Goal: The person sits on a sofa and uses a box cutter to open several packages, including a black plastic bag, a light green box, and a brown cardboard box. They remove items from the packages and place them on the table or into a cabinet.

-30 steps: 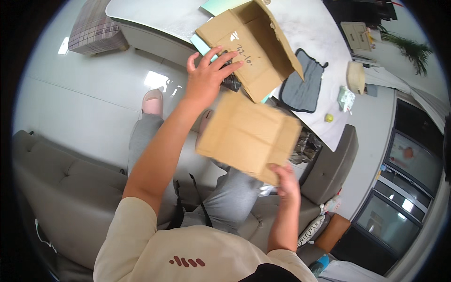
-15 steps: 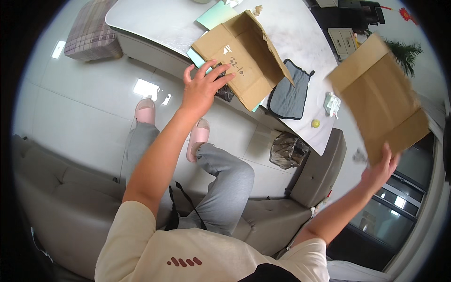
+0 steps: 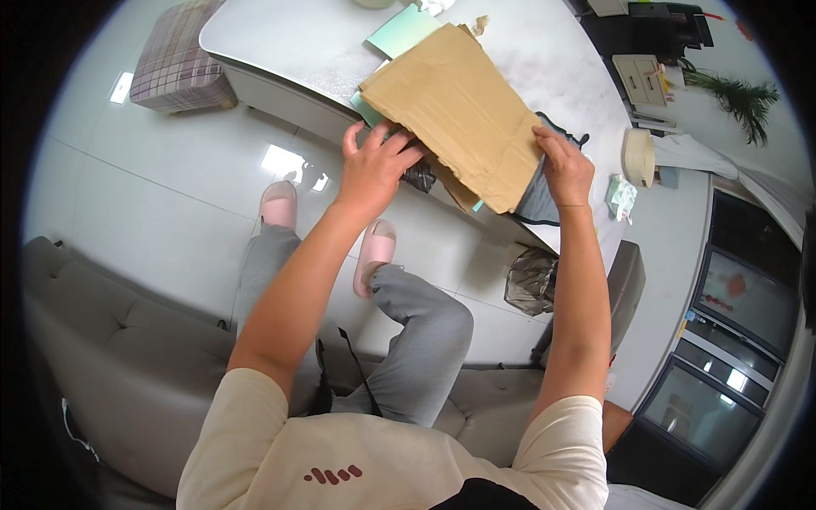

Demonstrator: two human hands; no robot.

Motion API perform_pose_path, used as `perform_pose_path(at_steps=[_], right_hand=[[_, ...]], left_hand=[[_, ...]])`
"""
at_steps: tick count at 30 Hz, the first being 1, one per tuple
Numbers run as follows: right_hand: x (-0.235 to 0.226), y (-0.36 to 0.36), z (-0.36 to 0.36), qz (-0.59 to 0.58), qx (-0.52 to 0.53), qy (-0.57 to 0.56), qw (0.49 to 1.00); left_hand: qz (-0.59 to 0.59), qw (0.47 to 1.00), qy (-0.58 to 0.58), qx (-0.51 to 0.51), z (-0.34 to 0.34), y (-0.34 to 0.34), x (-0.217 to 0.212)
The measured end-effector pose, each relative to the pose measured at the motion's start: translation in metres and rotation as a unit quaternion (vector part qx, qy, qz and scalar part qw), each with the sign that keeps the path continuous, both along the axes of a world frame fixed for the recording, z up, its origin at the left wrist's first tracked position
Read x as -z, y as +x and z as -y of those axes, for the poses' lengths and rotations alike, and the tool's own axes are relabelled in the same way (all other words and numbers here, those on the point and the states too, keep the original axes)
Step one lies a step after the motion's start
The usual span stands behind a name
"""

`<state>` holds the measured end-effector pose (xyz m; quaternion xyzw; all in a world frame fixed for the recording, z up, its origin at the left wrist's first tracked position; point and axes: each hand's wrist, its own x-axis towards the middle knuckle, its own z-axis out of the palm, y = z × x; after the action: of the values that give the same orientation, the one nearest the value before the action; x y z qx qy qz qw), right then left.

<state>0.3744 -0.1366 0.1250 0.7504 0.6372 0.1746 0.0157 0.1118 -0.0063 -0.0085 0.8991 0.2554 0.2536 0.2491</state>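
Note:
A flat brown cardboard piece point(image 3: 463, 106) lies over the cardboard box at the near edge of the white table point(image 3: 297, 47), hiding most of the box. My right hand point(image 3: 568, 170) is closed on the right edge of this piece, thumb and fingers pinching it. At the near left edge, my left hand point(image 3: 374, 174) rests with its fingers spread; some fingertips go out of sight beneath the cardboard. Black plastic point(image 3: 418, 177) shows beside those fingers. Pale green sheets point(image 3: 404, 32) stick out past the far left of the cardboard.
A dark grey cloth point(image 3: 537, 200) lies partly under the cardboard's right end. Farther right are a tissue pack point(image 3: 621, 197) and a cream round container point(image 3: 638, 158). Below the table edge stands a lined bin point(image 3: 530, 280). A grey sofa point(image 3: 127, 314) and a plaid stool point(image 3: 180, 64) flank the floor.
My right hand has brought the cardboard piece from the far right onto the box, covering its open inside. My left hand has stayed at the box's near edge.

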Motion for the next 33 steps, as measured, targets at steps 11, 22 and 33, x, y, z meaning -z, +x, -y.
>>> perform_pose_path(at_steps=[11,22,33], right_hand=[[0.015,0.0,-0.013,-0.098,0.137,-0.163,0.972],[0.072,-0.07,-0.086,-0.132,0.171,-0.052,0.975],[0.07,-0.068,-0.076,-0.15,0.106,-0.067,0.981]], left_hand=[[0.025,1.0,-0.009,0.005,0.001,0.003,-0.001],[0.064,0.997,-0.039,0.014,0.001,0.003,-0.008],[0.314,0.917,-0.236,-0.066,-0.01,0.001,-0.014]])
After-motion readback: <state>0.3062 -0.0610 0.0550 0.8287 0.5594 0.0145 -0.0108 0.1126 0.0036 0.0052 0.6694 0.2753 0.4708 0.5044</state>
